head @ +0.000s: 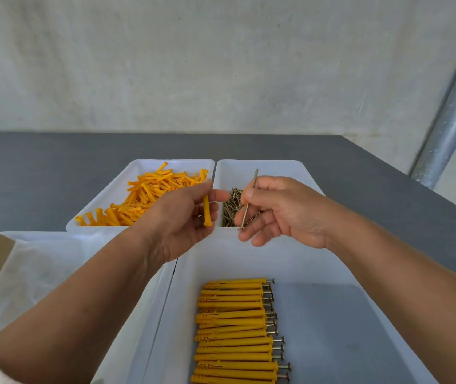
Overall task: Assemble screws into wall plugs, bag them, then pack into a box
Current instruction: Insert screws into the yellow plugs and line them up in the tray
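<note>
Four white trays are being counted: far left tray (104,195), far right tray (276,169), near left tray (41,234), near right tray (304,264). One wall plug (206,210) is being held by the left hand (176,223), one screw (246,210) by the right hand (282,212). Dozens of loose plugs (149,195) are being seen far left; the screw heap (231,209) is being left uncounted. Roughly fifteen assembled sets (235,331) are being shown near right.

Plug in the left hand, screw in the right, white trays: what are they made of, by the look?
Plug: likely moulded plastic; uniform matte orange, flared collar at the lower end.
Screw: metal, possibly yellow-plated steel; thin shank with a dull yellowish sheen.
Trays: seemingly plastic; smooth white walls, rounded moulded corners.
</note>
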A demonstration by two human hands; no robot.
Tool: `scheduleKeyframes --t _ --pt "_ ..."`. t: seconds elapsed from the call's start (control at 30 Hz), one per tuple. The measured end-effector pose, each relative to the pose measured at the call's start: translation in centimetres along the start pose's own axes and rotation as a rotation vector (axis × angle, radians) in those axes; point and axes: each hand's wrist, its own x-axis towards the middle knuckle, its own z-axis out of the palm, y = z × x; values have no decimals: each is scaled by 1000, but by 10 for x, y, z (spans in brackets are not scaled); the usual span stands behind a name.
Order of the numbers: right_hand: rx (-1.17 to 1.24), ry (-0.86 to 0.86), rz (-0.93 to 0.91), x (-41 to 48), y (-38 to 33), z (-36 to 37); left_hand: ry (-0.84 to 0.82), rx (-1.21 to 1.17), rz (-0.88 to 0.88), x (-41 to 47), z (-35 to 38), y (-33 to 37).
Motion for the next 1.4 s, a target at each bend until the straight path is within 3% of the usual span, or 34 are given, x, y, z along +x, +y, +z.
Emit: scheduleKeyframes --t 0.17,0.3,1.0,1.4 --pt "-206 -288 134 -7 -1 6 22 -83 36 1 -1 2" --pt "-308 -362 161 -9 -2 13 40 -120 34 1 -2 1" --pt "-325 -174 197 0 8 10 -36 -14 73 1 -1 -4" --pt "-270 -99 173 0 8 12 -158 112 119 -3 3 -8"
